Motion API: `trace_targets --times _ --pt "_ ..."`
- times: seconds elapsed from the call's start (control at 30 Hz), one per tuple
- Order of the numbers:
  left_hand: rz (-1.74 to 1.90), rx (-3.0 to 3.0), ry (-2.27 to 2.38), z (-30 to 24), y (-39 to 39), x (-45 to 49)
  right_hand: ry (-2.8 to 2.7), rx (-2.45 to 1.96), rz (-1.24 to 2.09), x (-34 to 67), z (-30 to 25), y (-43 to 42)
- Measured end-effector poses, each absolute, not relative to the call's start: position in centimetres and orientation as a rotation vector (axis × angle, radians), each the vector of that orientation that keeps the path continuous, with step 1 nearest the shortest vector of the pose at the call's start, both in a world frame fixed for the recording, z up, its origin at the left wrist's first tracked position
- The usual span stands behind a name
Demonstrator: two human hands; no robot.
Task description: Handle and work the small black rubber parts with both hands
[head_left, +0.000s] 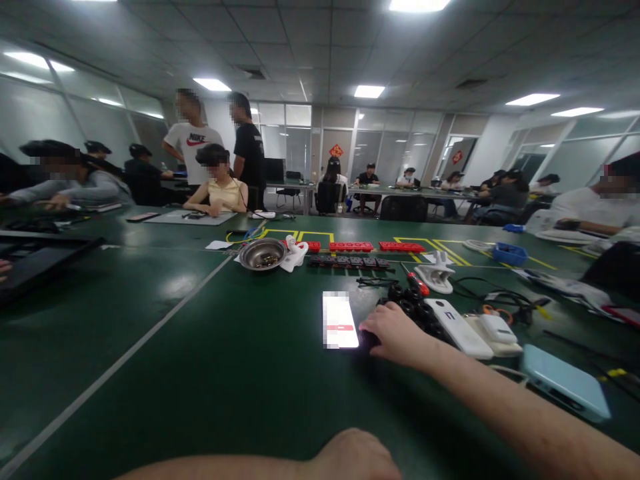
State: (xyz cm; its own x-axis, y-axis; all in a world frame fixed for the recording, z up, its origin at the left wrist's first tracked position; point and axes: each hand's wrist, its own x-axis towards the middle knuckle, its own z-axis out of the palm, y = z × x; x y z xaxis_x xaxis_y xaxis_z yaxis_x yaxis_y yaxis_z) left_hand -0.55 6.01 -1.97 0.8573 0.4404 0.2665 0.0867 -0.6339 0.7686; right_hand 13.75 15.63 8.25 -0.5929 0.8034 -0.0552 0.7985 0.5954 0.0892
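Observation:
My right hand (395,332) reaches in from the right, fingers curled over a black rounded part (369,340), most of which they cover. Just left of those fingertips lies a phone (341,321) with its screen lit white. Several black round parts (411,303) are clustered right behind the hand. At the bottom edge is my left hand (355,455), seen from the back; its fingers are out of sight. Farther back, a steel bowl (263,255) holds small brass-coloured pieces beside a white plastic holder (294,255).
Red strips (351,247) and a black strip (350,262) lie across the green table (200,373). On the right are a red screwdriver (418,283), a white power bank (457,328), a light-blue box (565,380), cables and a blue tray (510,254). Other people sit around.

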Motion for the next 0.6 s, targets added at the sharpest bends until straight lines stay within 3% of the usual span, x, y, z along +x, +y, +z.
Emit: trace_targets --times 0.1,0.33,0.47,0.6 --pt "0.649 2.104 0.577 -0.2 5.3 -1.2 2.778 1.290 0.019 13.5 9.2 10.7" --pt "1.084 1.589 0.966 1.2 4.5 -2.1 2.897 1.314 -0.983 14.7 12.2 5.5" --pt "1.144 1.349 0.872 0.6 5.2 -1.9 2.966 1.500 -1.544 14.0 8.9 7.7" --pt "1.105 1.288 0.940 -0.4 5.9 -1.5 2.909 1.983 -1.568 12.2 4.4 8.9"
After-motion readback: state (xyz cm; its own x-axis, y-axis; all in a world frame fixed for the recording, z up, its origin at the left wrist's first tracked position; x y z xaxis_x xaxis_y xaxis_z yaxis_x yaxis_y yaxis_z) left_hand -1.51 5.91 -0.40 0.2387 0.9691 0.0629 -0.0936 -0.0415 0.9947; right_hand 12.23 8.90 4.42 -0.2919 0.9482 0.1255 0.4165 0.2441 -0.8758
